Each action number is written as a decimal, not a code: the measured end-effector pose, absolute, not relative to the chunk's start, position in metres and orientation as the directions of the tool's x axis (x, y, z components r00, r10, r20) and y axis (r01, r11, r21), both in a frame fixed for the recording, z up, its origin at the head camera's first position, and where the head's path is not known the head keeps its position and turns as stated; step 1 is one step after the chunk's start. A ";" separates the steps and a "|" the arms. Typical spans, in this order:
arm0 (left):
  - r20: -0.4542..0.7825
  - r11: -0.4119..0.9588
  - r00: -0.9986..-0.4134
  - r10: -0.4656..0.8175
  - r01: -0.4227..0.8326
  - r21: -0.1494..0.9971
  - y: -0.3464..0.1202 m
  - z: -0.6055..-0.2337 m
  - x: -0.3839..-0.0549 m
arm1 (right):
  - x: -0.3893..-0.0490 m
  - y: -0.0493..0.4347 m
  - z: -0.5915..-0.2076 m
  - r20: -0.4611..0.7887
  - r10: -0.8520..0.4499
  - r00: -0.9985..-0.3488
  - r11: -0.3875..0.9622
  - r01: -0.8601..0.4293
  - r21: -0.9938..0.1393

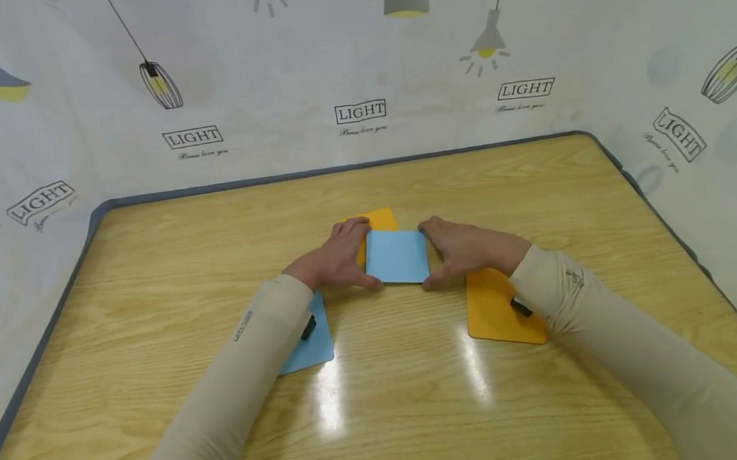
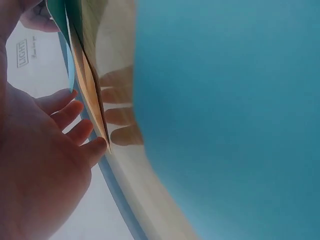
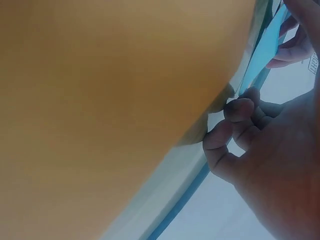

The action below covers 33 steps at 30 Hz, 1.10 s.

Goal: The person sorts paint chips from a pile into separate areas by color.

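A light blue square card (image 1: 398,256) lies between the two hands in the head view. My left hand (image 1: 340,256) holds its left side, thumb at the near corner and fingers at the far corner. On the opposite side my right hand (image 1: 468,248) holds it the same way, thumb near and fingers far. Behind the card, partly covered by it and by the left fingers, is an orange card (image 1: 383,219). In the right wrist view the blue card (image 3: 264,52) appears edge-on and tilted beside the right fingertips.
Another blue card (image 1: 317,347) lies under the left forearm, and an orange card (image 1: 497,315) under the right wrist; sleeves hide parts of both. Small black devices sit at both wrists. The wooden table (image 1: 402,402) has a dark edging, with a printed white cloth (image 1: 273,75) behind it.
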<state>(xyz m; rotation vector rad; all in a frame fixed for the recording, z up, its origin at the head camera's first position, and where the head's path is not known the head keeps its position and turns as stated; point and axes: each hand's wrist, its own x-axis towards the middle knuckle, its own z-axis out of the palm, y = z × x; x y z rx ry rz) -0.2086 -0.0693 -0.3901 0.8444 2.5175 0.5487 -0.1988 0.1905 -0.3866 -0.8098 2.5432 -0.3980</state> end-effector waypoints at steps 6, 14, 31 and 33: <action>-0.271 0.746 -0.735 0.622 0.451 0.490 -0.071 -0.391 -0.203 | -0.199 0.189 -0.388 -0.342 -0.588 -0.733 0.794 -0.441 -0.419; -0.229 0.767 -0.770 0.596 0.461 0.445 -0.076 -0.372 -0.193 | -0.195 0.189 -0.383 -0.283 -0.602 -0.747 0.749 -0.405 -0.525; -0.166 0.760 -0.831 0.530 0.379 0.528 -0.165 -0.359 -0.127 | -0.170 0.109 -0.369 -0.220 -0.753 -0.621 0.607 -0.524 -0.598; -0.151 0.756 -0.840 0.520 0.371 0.539 -0.175 -0.361 -0.117 | -0.167 0.098 -0.369 -0.230 -0.767 -0.598 0.602 -0.549 -0.580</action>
